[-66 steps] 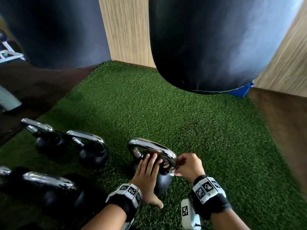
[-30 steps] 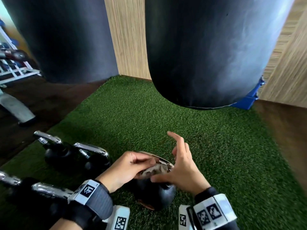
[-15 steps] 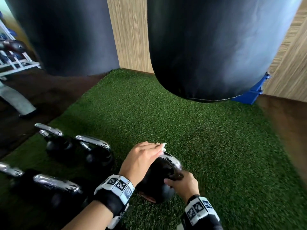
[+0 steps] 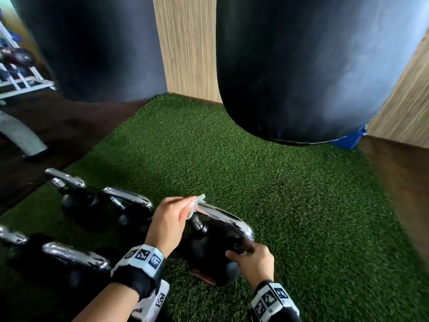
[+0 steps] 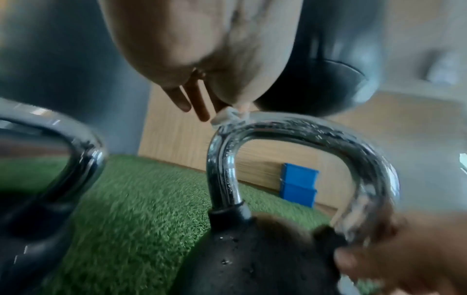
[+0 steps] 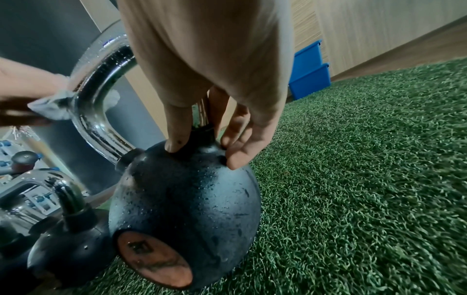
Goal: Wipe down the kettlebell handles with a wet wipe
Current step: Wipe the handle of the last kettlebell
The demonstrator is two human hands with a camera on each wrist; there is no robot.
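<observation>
Mid-wipe on the nearest kettlebell [image 4: 209, 259], standing on the green turf [image 4: 290, 217] at about 6 o'clock in the head view. Left hand [image 4: 167, 224], grip pinched on the wet wipe [image 4: 197, 202], pressing it to the chrome handle [image 4: 222, 219] at its far bend. Right hand [image 4: 254, 260], grip clamped around the handle's near foot, steadying the bell. Next, probably: dragging the wipe along the arch toward the right hand, then on to the other kettlebells [image 4: 130, 212] at 9 o'clock.
</observation>
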